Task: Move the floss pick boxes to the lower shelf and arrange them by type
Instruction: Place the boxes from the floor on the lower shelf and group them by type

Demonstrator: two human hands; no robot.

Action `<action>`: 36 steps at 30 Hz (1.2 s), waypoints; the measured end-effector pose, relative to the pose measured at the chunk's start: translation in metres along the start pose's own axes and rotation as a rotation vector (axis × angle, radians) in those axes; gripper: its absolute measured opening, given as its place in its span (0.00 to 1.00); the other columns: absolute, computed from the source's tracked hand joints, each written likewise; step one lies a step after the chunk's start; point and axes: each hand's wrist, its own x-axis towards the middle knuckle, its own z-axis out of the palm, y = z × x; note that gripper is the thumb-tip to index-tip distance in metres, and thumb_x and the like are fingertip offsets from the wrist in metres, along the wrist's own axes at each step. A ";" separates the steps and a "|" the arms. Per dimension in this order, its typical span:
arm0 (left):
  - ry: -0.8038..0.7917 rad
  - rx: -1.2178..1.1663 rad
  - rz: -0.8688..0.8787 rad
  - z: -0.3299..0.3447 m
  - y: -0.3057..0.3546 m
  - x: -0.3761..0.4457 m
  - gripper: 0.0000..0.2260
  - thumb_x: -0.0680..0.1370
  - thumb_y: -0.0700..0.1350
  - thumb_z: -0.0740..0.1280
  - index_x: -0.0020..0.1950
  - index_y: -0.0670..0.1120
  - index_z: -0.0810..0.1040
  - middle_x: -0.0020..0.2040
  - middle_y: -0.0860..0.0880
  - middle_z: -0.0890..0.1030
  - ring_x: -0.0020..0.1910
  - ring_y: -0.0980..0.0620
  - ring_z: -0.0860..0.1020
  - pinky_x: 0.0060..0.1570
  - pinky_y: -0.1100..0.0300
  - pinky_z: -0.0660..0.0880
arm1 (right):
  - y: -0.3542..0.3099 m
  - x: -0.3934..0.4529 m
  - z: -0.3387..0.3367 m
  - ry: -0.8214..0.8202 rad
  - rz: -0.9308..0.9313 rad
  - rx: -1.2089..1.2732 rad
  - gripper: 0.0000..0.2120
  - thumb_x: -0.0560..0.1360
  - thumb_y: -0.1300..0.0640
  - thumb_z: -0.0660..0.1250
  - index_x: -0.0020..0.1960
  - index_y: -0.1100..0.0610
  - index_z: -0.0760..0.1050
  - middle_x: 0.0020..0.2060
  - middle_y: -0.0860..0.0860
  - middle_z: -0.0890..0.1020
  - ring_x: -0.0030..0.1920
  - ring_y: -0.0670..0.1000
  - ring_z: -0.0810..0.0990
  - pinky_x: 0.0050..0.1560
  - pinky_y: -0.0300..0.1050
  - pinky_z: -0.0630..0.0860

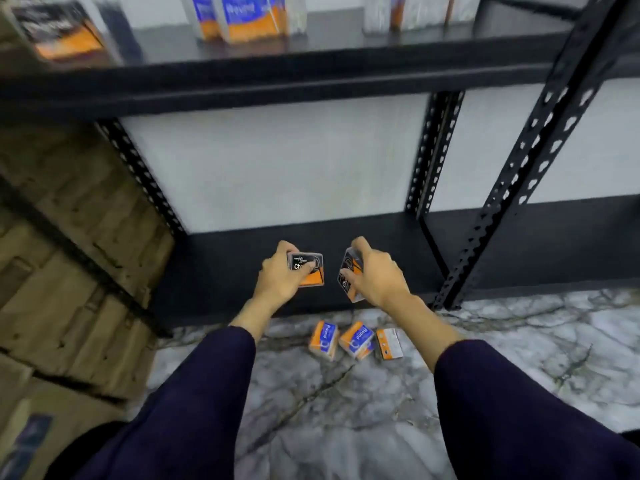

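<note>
2 black-and-orange floss pick boxes are gripped, 1 (306, 270) by the left hand (280, 277), 1 (350, 278) by the right hand (375, 275), above the lower shelf (221, 268). Both should be set adjacent, labels forward; 3 blue-and-orange boxes (356, 339) lie on the floor (346, 410).

The marble floor (381, 410) has three small boxes (356, 340) lying on it, close together, just in front of the black bottom shelf (214, 271). The top shelf (311, 53) holds blue and orange boxes (242, 15), standing up.
</note>
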 end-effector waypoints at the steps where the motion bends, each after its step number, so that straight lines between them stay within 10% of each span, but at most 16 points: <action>1: 0.033 -0.030 0.020 -0.022 0.011 -0.006 0.11 0.73 0.53 0.72 0.50 0.53 0.72 0.45 0.50 0.80 0.43 0.49 0.81 0.36 0.46 0.82 | -0.019 -0.004 -0.012 0.041 -0.047 0.021 0.16 0.75 0.49 0.67 0.58 0.51 0.63 0.52 0.55 0.79 0.48 0.61 0.79 0.42 0.51 0.76; 8: 0.284 -0.123 0.258 -0.154 0.076 -0.048 0.08 0.76 0.45 0.70 0.52 0.55 0.74 0.47 0.55 0.79 0.46 0.51 0.79 0.44 0.51 0.80 | -0.134 -0.025 -0.066 0.204 -0.324 0.201 0.13 0.76 0.52 0.65 0.55 0.48 0.63 0.46 0.53 0.78 0.38 0.54 0.78 0.40 0.50 0.77; 21: 0.682 -0.209 0.361 -0.317 0.114 -0.017 0.12 0.77 0.41 0.67 0.57 0.53 0.72 0.57 0.47 0.77 0.55 0.50 0.77 0.51 0.57 0.75 | -0.305 0.045 -0.121 0.467 -0.674 0.373 0.18 0.77 0.62 0.60 0.66 0.53 0.67 0.55 0.55 0.72 0.56 0.54 0.69 0.59 0.48 0.70; 36: 0.756 -0.089 0.341 -0.337 0.097 0.038 0.12 0.78 0.44 0.67 0.60 0.52 0.71 0.57 0.52 0.72 0.53 0.56 0.73 0.48 0.64 0.70 | -0.338 0.141 -0.079 0.271 -0.505 0.066 0.40 0.77 0.70 0.61 0.78 0.56 0.39 0.77 0.59 0.43 0.69 0.58 0.69 0.55 0.46 0.75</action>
